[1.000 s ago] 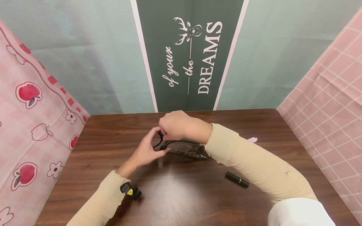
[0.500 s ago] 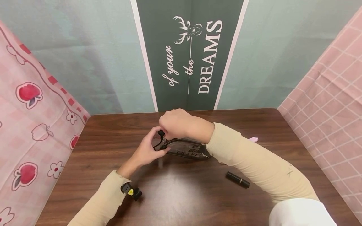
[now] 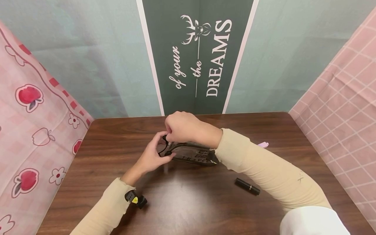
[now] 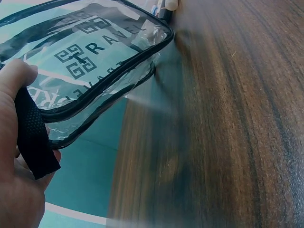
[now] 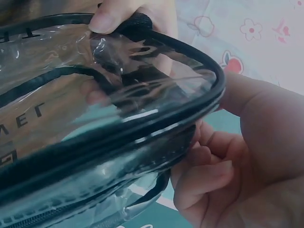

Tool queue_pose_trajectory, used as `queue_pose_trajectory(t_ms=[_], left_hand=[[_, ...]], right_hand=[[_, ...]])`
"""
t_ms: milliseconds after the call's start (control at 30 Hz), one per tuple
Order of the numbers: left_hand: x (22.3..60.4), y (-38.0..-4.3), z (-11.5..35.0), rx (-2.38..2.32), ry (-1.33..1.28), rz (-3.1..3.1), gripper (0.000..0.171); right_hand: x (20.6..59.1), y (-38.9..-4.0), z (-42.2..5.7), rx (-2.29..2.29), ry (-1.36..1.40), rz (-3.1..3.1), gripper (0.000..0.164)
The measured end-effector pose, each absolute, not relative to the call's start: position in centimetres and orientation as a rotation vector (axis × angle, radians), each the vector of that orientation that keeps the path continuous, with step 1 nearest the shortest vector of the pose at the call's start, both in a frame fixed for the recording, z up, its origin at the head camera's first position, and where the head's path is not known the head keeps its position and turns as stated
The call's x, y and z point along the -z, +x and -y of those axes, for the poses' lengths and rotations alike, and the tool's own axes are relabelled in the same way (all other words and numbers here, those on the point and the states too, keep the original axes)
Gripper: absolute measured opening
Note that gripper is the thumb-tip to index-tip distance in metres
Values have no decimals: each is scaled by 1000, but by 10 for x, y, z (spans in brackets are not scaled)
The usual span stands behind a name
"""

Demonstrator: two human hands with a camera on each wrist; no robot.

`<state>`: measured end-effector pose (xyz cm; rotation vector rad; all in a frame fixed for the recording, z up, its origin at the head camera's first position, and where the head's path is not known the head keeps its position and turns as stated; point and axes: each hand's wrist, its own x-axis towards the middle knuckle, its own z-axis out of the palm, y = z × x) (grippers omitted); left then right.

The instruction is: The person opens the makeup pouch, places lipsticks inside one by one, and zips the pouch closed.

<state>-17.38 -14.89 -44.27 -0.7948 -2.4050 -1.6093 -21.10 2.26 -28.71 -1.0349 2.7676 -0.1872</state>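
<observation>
A clear plastic travel pouch (image 3: 191,154) with black trim and black lettering stands on the table in the head view. My left hand (image 3: 151,153) grips its left end, thumb in front, beside a black fabric tab (image 4: 35,133) seen in the left wrist view. Over the top left corner is my right hand (image 3: 183,128), its fingers curled. The right wrist view shows this hand's fingers (image 5: 202,166) at the pouch's black-edged corner, pinching there; the exact piece held is hidden. A zip (image 5: 28,221) runs along the pouch's edge.
A black tube (image 3: 247,186) with a thin gold band lies on the wooden table (image 3: 176,209), right of the pouch. Behind the right sleeve (image 3: 264,166) a pink item (image 3: 263,144) is partly visible. Curtains rise beyond the table's back and sides.
My right hand has risen very slightly at the pouch's left corner. The left hand keeps its grip, and the black tube and pink item stay put.
</observation>
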Motion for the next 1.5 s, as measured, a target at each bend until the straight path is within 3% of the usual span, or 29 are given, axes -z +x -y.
queue_pose_trajectory(t_ms=[600,1500], left_hand=[[441,-174,150,1595,-772,2450,66],[448,-172,157,1579,-714,2465,64]], right_hand=[[284,-213,-23,238,-829,-2800,42],[278,-215,-35,307,-764,-2800,38]])
